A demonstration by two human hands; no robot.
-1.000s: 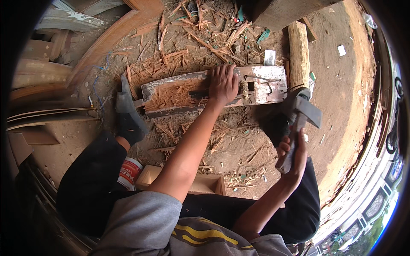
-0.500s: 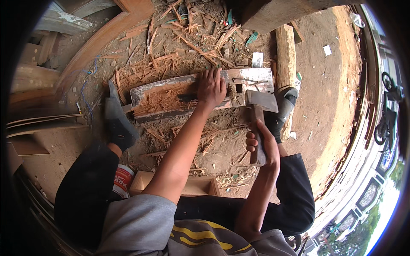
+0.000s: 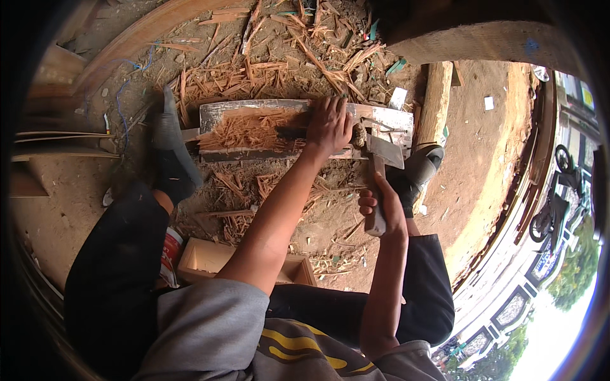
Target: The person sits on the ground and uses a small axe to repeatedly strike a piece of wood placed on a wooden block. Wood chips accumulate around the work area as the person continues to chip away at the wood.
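A worn plank [image 3: 395, 122] with flaking white paint lies crosswise before me, its middle gouged into a rough, splintered trough. My left hand [image 3: 330, 126] is closed around what looks like a chisel [image 3: 292, 133], held low along the plank. The chisel's dark blade points left into the trough, and its frayed brown butt [image 3: 360, 136] sticks out right of my fist. My right hand [image 3: 386, 202] grips the wooden handle of a hatchet [image 3: 385, 151]. The back of the hatchet's head is close against the chisel butt; whether they touch I cannot tell.
My shod feet [image 3: 175, 155] flank the plank's two ends. Wood splinters [image 3: 254, 70] litter the dirt floor. A rough timber [image 3: 435, 101] lies past the right end, and a thick beam [image 3: 483, 41] juts in above. A wooden box [image 3: 210, 257] and a red-and-white tub [image 3: 170, 251] stand near my legs.
The hatchet head has closed the gap to the chisel butt, moving left relative to it. My left hand keeps its grip on the chisel. The whole view has shifted slightly.
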